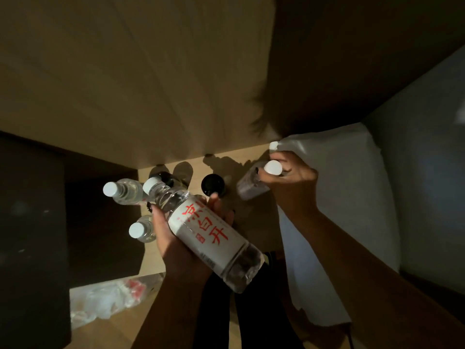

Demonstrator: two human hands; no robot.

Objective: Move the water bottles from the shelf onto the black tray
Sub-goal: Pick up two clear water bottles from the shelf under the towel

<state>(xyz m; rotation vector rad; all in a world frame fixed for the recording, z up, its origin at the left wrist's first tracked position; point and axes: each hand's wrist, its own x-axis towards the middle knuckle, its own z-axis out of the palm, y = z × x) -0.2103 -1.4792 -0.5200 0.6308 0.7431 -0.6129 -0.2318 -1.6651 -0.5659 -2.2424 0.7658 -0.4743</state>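
My left hand [176, 238] grips a clear water bottle [211, 233] with a white label, red characters and a white cap, held tilted above the wooden shelf [254, 222]. My right hand [289, 182] is closed around the neck of a second water bottle [251, 185], whose white cap shows between the fingers. Two more white-capped bottles [125, 191] [141, 230] stand to the left of my left hand. Another white cap [274, 146] shows behind my right hand. I cannot make out the black tray in this dim view.
Two black round caps [212, 184] [164, 178] stand at the back of the shelf. Crumpled clear plastic wrap [105, 298] lies at the lower left. A white pillow [339, 197] sits right of the shelf. A dark cabinet [32, 222] fills the left side.
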